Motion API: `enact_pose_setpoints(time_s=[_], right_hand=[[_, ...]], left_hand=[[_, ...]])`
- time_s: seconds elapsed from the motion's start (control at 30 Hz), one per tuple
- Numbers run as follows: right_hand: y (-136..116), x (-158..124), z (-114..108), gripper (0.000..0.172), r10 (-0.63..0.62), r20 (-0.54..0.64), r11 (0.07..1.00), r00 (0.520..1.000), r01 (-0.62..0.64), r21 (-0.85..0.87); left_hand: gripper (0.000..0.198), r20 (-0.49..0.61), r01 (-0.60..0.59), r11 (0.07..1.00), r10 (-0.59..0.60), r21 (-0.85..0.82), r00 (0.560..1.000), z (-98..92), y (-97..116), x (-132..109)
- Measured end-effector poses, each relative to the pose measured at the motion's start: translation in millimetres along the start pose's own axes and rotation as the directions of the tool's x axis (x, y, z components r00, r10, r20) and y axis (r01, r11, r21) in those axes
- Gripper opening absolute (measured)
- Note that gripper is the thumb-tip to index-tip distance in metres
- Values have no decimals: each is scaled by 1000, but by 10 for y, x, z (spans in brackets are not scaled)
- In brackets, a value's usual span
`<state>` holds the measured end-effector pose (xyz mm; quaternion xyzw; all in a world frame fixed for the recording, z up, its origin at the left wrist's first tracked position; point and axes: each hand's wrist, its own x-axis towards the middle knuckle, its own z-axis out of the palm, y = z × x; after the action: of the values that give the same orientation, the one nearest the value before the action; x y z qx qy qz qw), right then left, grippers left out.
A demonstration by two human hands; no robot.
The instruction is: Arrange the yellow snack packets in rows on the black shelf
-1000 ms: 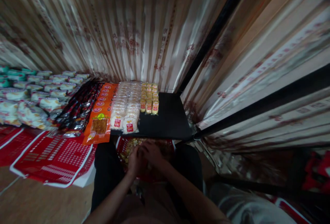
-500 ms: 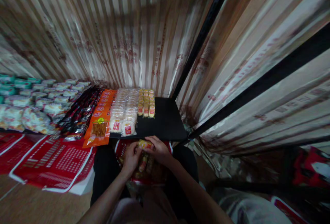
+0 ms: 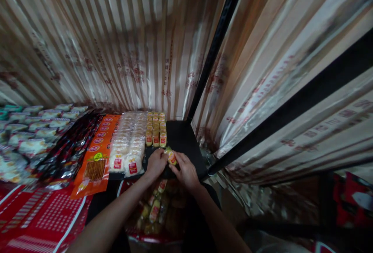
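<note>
A small yellow-wrapped snack packet (image 3: 171, 157) is pinched between my two hands above the front of the black shelf (image 3: 185, 138). My left hand (image 3: 156, 163) closes on its left end, and my right hand (image 3: 186, 170) grips its right side. Just behind them stand short rows of matching yellow packets (image 3: 155, 138). Below my forearms, a red bag (image 3: 150, 239) on my lap holds several more loose yellow packets (image 3: 155, 211).
Left of the yellow rows lie clear-wrapped white snacks (image 3: 132, 163), a flat orange packet (image 3: 96, 167), dark shiny packets (image 3: 70, 144) and white packets (image 3: 32, 146). Red printed bags (image 3: 40, 218) hang at lower left. Black posts (image 3: 210, 59) frame the shelf before wrinkled sheeting.
Both hands have come up and forward from the bag to the shelf, bringing the yellow snack packet with them. The view has shifted, and the bag's contents show more.
</note>
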<state>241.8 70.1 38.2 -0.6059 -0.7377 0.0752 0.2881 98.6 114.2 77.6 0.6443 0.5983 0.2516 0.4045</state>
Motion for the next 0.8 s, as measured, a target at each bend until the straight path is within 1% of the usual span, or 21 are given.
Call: enact_pose_setpoints(time_s=[0.1, 0.2, 0.27, 0.33, 0.4, 0.5, 0.57, 0.63, 0.67, 0.8], right_hand=[[187, 205, 25, 40, 48, -121, 996, 992, -56, -67], [355, 467, 96, 37, 128, -211, 987, 969, -146, -71], [462, 667, 160, 37, 210, -259, 972, 943, -231, -50], [568, 880, 227, 38, 275, -293, 954, 916, -298, -34], [667, 1097, 290, 37, 304, -307, 946, 902, -324, -16], [795, 1408, 384, 32, 339, -288, 937, 896, -347, 22], [865, 1587, 457, 30, 366, -279, 928, 888, -372, 31], [924, 1732, 543, 29, 378, -275, 923, 884, -381, 46], [948, 1793, 588, 29, 379, -273, 924, 884, -378, 58], [1007, 1967, 760, 27, 373, -270, 927, 888, -349, 136]], left_hand=[[22, -7, -44, 990, 45, 130, 999, 53, 239, 317], [27, -14, -87, 963, 94, 256, 995, 116, 473, 650], [33, 0, -160, 929, 169, 333, 986, 167, 590, 848], [39, 36, -248, 869, 258, 428, 965, 223, 656, 1005], [43, 78, -326, 776, 340, 539, 937, 275, 672, 1123], [44, 138, -392, 616, 418, 684, 898, 323, 622, 1274], [45, 185, -426, 530, 448, 733, 875, 336, 562, 1387], [46, 231, -460, 480, 461, 747, 857, 342, 500, 1506], [47, 245, -464, 469, 454, 752, 857, 345, 473, 1562], [49, 268, -411, 409, 362, 815, 893, 344, 400, 1717]])
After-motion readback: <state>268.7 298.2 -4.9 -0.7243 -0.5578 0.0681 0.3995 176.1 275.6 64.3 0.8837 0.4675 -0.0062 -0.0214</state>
